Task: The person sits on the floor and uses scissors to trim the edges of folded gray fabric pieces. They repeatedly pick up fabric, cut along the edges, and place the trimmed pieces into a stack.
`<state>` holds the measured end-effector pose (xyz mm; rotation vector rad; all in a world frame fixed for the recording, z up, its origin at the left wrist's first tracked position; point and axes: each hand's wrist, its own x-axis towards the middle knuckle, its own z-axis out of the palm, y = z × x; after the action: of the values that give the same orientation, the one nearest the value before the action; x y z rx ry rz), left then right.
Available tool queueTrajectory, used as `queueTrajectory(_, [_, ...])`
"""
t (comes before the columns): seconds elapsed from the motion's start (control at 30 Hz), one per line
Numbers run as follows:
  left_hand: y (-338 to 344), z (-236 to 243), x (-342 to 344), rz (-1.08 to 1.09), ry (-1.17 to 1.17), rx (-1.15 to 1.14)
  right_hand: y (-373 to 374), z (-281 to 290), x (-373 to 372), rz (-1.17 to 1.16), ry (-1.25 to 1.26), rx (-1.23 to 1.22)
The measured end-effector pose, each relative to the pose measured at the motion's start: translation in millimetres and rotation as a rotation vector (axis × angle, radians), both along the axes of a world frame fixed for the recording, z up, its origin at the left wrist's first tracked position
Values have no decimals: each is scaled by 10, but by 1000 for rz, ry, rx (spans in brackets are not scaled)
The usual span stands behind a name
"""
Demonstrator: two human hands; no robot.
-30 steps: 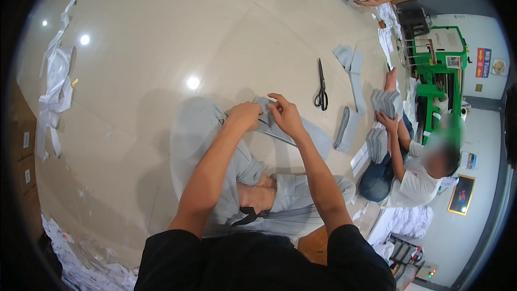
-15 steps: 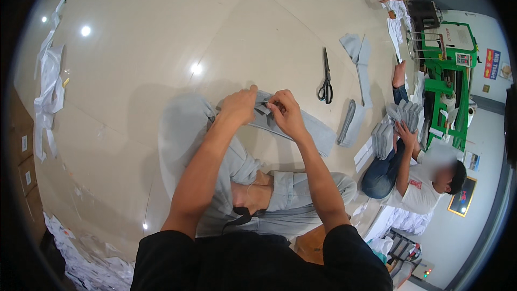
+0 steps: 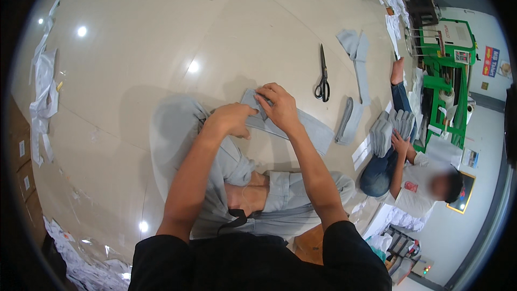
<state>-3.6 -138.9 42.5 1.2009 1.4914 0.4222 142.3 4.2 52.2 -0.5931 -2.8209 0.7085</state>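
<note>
A long grey fabric strip [image 3: 318, 132] lies on the floor in front of my crossed legs, running from upper left to lower right. Its far left end is folded over on itself. My right hand [image 3: 279, 106] bends over that end, fingers closed on the folded fabric. Beside it, my left hand [image 3: 231, 119] is at the strip's near left edge, thumb and index finger apart. What lies beneath the right palm is hidden. Black-handled scissors [image 3: 322, 75] rest on the floor to the right of the strip.
Right of the scissors lie a loose grey fabric piece [image 3: 360, 70] and a folded grey one [image 3: 349, 123]. A seated co-worker handles stacked grey fabric [image 3: 383, 134]. A green machine [image 3: 444, 75] stands behind. White scraps [image 3: 46, 91] lie far left.
My left hand has drawn back from the fabric end, its fingers loosening. My right hand has shifted slightly left and up over the folded end. The co-worker's hand has lowered along the stack.
</note>
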Motion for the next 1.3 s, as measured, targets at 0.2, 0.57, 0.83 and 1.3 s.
queueTrajectory(0.2, [-11, -18, 18, -15, 37, 54, -37, -68, 67, -41, 6, -88])
queueTrajectory(0.57, [17, 24, -3, -35, 9, -3, -37, -64, 73, -9, -1, -86])
queueTrajectory(0.83, [18, 42, -25, -43, 21, 11, -51, -78, 68, 6, -6, -71])
queueTrajectory(1.3, [-31, 196, -61, 163, 112, 62, -92, 26, 393, -35, 94, -328])
